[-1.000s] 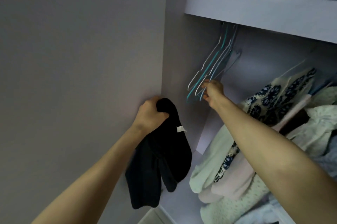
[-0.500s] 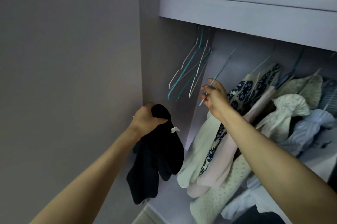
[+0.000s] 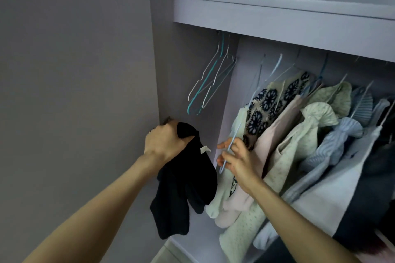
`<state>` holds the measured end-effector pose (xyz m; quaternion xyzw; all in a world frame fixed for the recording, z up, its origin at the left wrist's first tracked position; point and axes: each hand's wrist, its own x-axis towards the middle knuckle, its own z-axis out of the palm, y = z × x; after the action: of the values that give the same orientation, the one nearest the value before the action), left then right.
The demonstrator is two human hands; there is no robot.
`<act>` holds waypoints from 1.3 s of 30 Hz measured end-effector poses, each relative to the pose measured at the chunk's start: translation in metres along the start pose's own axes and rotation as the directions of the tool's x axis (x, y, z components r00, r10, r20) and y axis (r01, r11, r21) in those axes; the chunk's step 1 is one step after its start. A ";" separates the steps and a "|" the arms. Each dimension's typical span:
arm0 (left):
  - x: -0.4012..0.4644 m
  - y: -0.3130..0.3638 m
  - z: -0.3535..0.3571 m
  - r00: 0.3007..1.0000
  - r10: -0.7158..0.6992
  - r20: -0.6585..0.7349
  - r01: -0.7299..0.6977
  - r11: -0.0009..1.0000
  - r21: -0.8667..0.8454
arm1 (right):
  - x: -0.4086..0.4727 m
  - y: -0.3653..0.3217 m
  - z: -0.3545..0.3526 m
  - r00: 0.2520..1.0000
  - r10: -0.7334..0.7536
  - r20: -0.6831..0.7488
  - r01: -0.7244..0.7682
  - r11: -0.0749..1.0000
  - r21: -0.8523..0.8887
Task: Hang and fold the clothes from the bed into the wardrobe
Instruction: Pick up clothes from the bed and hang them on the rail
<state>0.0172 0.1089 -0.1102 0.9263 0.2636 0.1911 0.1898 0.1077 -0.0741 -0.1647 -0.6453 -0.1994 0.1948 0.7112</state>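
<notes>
My left hand [image 3: 165,143] grips a black garment [image 3: 183,185] with a small white tag, held up at the left edge of the open wardrobe; the cloth hangs down below my fist. My right hand [image 3: 237,159] holds a light-blue wire hanger [image 3: 232,145], taken off the rail and tilted, in front of the hanging clothes. Several bare wire hangers [image 3: 208,83], white and teal, hang from the rail at the far left of the wardrobe.
A row of hung clothes [image 3: 299,134] fills the rail to the right: patterned knit, pink, cream and blue pieces. A shelf board [image 3: 277,16] runs above the rail. The wardrobe's side panel [image 3: 85,91] stands at the left.
My right hand picked one light-blue hanger out of the bunch and brought it down and off the rail toward the black garment. My left hand kept its grip; the camera shifted right.
</notes>
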 end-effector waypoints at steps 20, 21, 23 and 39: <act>-0.027 -0.043 0.009 0.986 -0.097 0.138 0.122 0.975 -0.185 | -0.033 0.022 -0.008 0.863 0.232 -0.449 -0.015 0.900 0.436; -0.028 -0.043 0.009 0.983 -0.089 0.163 0.122 0.971 -0.205 | -0.031 0.018 -0.002 0.874 0.270 -0.404 -0.028 0.858 0.512; -0.032 -0.044 0.006 0.979 -0.031 0.202 0.085 0.961 -0.264 | -0.027 0.009 0.013 0.892 0.291 -0.346 -0.028 0.800 0.600; -0.055 -0.048 -0.081 0.984 -0.048 -0.172 0.011 0.978 -0.209 | -0.011 0.046 0.047 0.858 -0.144 -0.494 0.016 0.967 -0.254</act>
<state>-0.0825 0.1364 -0.0764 0.8768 0.2719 0.2960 0.2638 0.0726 -0.0365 -0.2068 -0.7463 -0.0540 -0.0379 0.6623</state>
